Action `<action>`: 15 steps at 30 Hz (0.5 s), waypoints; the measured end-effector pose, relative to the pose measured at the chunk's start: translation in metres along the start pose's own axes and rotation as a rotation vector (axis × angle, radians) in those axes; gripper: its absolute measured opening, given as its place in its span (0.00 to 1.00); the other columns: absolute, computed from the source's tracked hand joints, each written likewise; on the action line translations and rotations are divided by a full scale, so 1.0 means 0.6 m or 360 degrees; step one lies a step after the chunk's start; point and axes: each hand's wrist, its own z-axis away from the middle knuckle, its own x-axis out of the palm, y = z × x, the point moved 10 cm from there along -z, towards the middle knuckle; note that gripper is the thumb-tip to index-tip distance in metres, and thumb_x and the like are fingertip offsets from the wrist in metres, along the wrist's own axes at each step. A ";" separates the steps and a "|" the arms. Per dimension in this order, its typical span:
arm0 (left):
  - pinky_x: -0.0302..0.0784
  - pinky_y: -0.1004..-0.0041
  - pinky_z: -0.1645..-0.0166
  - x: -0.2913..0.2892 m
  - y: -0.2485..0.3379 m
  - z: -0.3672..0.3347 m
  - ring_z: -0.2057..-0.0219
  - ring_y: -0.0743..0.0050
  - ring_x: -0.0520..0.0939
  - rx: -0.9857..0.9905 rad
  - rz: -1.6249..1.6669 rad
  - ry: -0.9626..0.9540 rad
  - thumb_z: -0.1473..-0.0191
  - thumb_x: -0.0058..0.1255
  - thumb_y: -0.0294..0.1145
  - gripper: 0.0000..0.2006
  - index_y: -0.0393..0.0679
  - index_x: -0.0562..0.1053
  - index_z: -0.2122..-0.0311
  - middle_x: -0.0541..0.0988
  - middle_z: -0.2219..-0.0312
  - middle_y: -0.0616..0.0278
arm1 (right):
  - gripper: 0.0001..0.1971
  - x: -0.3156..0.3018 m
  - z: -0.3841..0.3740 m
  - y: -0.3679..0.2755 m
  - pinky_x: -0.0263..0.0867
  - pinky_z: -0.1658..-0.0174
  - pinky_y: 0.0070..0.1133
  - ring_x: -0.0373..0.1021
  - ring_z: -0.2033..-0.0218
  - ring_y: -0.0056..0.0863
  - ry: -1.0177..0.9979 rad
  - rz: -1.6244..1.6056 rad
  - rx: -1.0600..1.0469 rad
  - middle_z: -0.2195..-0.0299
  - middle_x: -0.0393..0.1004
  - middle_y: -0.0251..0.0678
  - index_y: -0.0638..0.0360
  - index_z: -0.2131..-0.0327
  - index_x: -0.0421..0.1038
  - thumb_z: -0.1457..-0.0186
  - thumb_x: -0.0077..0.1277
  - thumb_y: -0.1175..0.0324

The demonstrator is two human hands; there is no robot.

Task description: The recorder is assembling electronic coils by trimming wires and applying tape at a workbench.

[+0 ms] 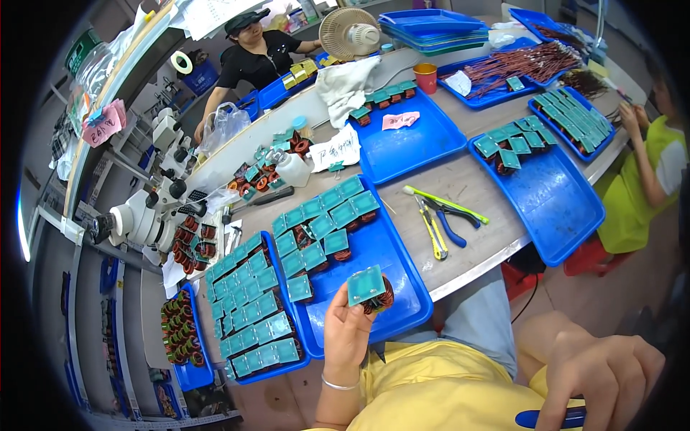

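- Teal square-topped copper coil component [369,287] is sitting pinched between left hand [346,332] fingertips, above the blue plastic tray [402,267].
- Probably rigid, fairly dense; gripping plate edges is sparing the windings.
- Right hand [602,373] is clenching a blue pen [550,418].

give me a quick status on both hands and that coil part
Left hand holds up a teal-topped copper coil part over blue tray. Right hand low, gripping blue pen. Nothing between part and tray.

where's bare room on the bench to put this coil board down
The left hand holds the coil board over the near tray, bare along its right half. The middle tray is mostly bare. The left tray is packed, and pliers lie on the table strip.
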 end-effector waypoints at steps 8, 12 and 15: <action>0.69 0.63 0.50 -0.010 0.001 0.005 0.55 0.60 0.74 0.0034 -0.0010 0.0001 0.49 0.50 0.35 0.26 0.31 0.59 0.49 0.69 0.55 0.49 | 0.04 0.010 -0.005 -0.007 0.61 0.66 0.30 0.71 0.63 0.33 -0.0036 0.0023 -0.0083 0.63 0.73 0.36 0.55 0.70 0.66 0.47 0.41 0.76; 0.71 0.65 0.52 -0.003 0.007 -0.003 0.57 0.63 0.74 0.0045 0.0105 0.0028 0.45 0.44 0.30 0.20 0.33 0.59 0.49 0.70 0.56 0.54 | 0.04 0.007 -0.010 0.005 0.61 0.67 0.29 0.71 0.64 0.34 -0.0020 -0.0006 0.0034 0.63 0.73 0.37 0.55 0.70 0.67 0.47 0.41 0.76; 0.73 0.67 0.56 -0.010 0.006 -0.007 0.60 0.63 0.75 -0.0024 -0.0059 0.0107 0.43 0.39 0.40 0.22 0.35 0.59 0.48 0.69 0.54 0.52 | 0.06 0.016 0.001 0.006 0.61 0.67 0.29 0.72 0.65 0.33 -0.0004 -0.0026 -0.0052 0.64 0.73 0.37 0.54 0.70 0.67 0.47 0.40 0.77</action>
